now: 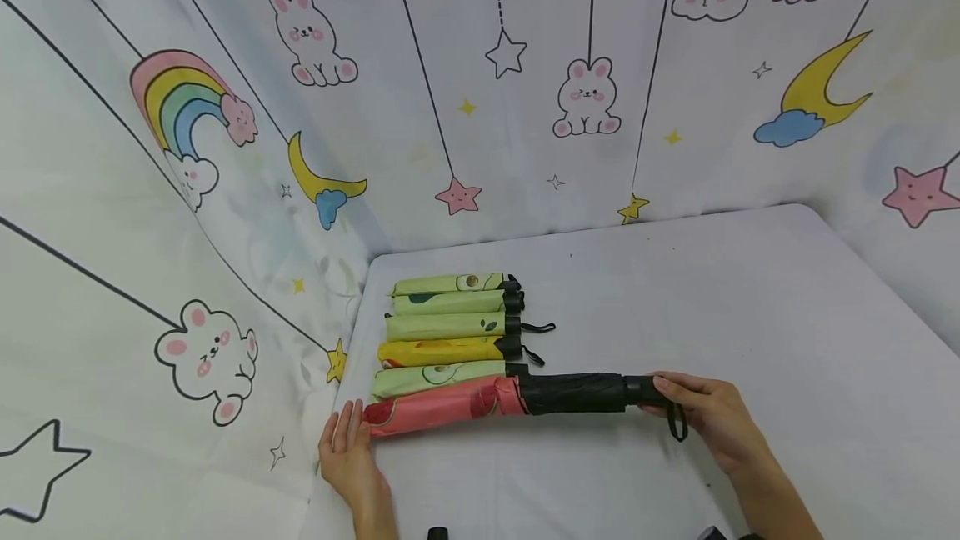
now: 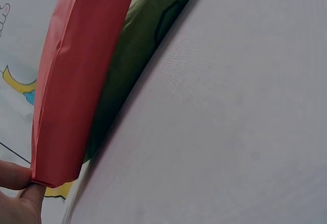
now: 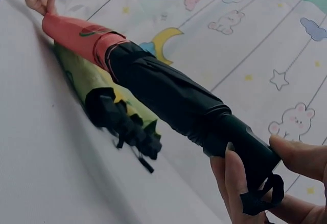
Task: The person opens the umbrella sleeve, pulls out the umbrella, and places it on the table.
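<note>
A black folding umbrella [image 1: 573, 393] lies partly inside a red sleeve [image 1: 442, 408] with a fruit-like print; its black canopy and handle stick out on the right. My right hand [image 1: 708, 415] grips the handle [image 3: 245, 144] between thumb and fingers, and a black wrist strap [image 1: 678, 423] hangs there. At the sleeve's far left end my left hand [image 1: 348, 452] pinches the tip; the left wrist view shows thumb and finger at the red edge [image 2: 56, 175]. The right wrist view shows the umbrella raised above the table, beside the other sleeved umbrellas.
Behind the red sleeve several umbrellas lie in a row, light green ones [image 1: 450, 325] and a yellow one [image 1: 438, 352], black handles to the right. A white cloth covers the table [image 1: 675, 298]. Printed curtains [image 1: 420, 107] hang behind and at left. A small black object [image 1: 438, 532] shows at the near edge.
</note>
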### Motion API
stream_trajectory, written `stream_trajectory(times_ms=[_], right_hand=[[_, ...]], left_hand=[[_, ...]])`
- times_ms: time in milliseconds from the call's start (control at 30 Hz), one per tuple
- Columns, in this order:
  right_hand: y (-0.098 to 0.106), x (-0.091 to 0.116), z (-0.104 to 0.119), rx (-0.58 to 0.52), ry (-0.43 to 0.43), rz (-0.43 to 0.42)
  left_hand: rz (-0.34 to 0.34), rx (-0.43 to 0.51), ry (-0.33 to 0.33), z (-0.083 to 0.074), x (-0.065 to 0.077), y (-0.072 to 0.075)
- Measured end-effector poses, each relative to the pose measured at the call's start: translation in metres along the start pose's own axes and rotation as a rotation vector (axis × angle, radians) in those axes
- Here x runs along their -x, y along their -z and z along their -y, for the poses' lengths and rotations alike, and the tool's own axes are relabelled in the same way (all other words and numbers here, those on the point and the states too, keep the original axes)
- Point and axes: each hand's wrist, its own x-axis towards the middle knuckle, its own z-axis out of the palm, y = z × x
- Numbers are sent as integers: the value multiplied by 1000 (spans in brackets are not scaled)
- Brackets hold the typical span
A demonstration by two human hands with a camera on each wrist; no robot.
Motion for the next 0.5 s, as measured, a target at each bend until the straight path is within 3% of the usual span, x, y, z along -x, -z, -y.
stream_trajectory(times_ms=[500], right_hand=[[22,6,-2,-61,28,29]], left_hand=[[-10,-37,-3,-1,2,-4]])
